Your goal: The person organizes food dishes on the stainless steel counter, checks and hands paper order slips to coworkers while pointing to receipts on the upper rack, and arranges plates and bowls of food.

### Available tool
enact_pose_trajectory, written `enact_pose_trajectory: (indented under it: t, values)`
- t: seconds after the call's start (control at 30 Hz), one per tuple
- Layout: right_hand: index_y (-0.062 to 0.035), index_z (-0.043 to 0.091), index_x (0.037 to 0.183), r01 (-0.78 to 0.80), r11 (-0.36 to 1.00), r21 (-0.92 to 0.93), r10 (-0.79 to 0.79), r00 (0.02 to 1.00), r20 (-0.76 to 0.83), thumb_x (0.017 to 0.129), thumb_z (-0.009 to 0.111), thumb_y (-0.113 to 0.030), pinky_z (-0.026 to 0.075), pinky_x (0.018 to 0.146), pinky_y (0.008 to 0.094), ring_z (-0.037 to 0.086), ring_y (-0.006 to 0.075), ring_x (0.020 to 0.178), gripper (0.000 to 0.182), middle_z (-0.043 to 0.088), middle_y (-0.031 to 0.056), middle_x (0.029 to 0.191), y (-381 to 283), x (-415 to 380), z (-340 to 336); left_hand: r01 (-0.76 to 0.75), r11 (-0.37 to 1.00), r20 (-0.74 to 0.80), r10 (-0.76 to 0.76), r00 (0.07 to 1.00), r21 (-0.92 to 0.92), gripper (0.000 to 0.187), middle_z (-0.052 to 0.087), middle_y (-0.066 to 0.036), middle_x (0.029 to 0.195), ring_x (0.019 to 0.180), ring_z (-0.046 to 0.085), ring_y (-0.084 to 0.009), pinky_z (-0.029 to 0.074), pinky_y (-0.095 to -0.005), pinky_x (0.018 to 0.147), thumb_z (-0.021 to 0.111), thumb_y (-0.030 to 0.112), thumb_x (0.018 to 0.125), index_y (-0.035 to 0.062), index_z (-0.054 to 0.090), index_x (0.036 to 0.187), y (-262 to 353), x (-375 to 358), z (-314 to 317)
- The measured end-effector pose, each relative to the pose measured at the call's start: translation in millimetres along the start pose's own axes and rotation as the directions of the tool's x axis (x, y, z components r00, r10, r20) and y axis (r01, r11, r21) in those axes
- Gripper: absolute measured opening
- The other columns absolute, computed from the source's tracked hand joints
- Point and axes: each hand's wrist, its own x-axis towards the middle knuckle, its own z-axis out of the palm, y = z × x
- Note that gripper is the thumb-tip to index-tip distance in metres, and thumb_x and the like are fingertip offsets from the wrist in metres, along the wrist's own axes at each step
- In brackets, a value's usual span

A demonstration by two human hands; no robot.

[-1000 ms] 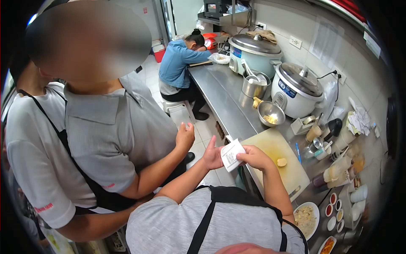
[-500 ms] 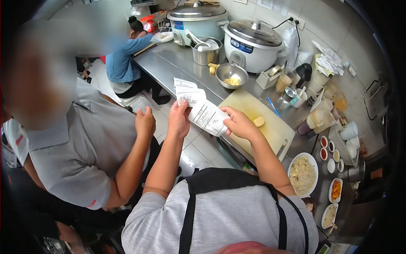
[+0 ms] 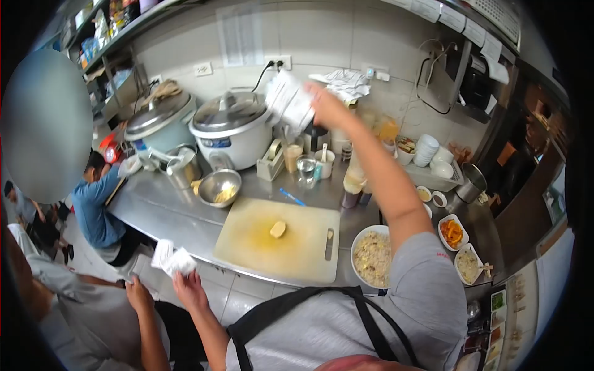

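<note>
My right hand (image 3: 327,106) is raised above the counter, its fingers closed on a printed paper slip (image 3: 289,102), slightly blurred. Behind that slip are the wall and the large white rice cooker (image 3: 230,127). Low on the left, my left hand (image 3: 190,290) pinches crumpled printed receipts (image 3: 172,258) in front of the counter edge. On the counter lies a pale cutting board (image 3: 247,238) with a yellowish piece of food (image 3: 278,229) on it. A metal bowl (image 3: 216,180) with yellow bits stands behind the board, near a blue pen (image 3: 292,196).
A co-worker's hand (image 3: 141,294) is close to my left hand. Someone in a blue shirt (image 3: 96,201) sits at the counter's far left. A bowl of fried rice (image 3: 371,255) and small dishes stand right. Crumpled papers (image 3: 345,83) hang by the wall; slips line the overhead rail (image 3: 451,20).
My hands have moved apart. The right has lifted one slip up toward the wall; the left keeps the others, lower and to the left. The view has turned right, towards the wall and shelf.
</note>
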Motion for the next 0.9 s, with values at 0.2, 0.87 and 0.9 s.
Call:
enact_pose_trajectory:
  t: [0.2,0.87,0.9]
  values:
    - [-0.0117,0.034,0.119,0.174,0.976,0.134,-0.057,0.789,-0.611,0.067,0.041,0.002,0.040,0.039,0.0229,0.049,0.0101,0.044,0.054,0.055,0.0092,0.084,-28.8,104.5,-162.6,-0.046,0.999,-0.091,0.049,0.995,0.028,0.021,0.054,-0.003,0.081,0.067,0.053,-0.0135,0.040,-0.0220,0.055,0.049,0.023,0.079,0.0102,0.043,0.095,-10.3,-12.7,-23.8]
    - [-0.0094,0.027,0.122,0.137,0.937,0.320,0.167,0.630,-0.758,0.065,0.040,0.004,0.039,0.037,0.0234,0.051,0.0131,0.044,0.060,0.055,0.0094,0.074,4.5,177.6,-167.1,-0.100,0.990,-0.287,0.126,0.949,0.104,0.020,0.052,-0.004,0.081,0.067,0.052,-0.0155,0.039,-0.0235,0.056,0.047,0.021,0.079,0.0104,0.040,0.094,-11.5,-34.8,-23.4]
    - [-0.0091,0.028,0.121,0.116,0.941,0.319,0.181,0.622,-0.761,0.065,0.040,0.001,0.041,0.044,0.0248,0.053,0.0151,0.046,0.058,0.056,0.0108,0.075,10.7,177.8,-164.5,-0.098,0.989,-0.297,0.128,0.946,0.113,0.018,0.053,-0.003,0.080,0.067,0.053,-0.0147,0.040,-0.0233,0.057,0.047,0.021,0.079,0.0106,0.042,0.092,-12.6,-34.4,-20.7]
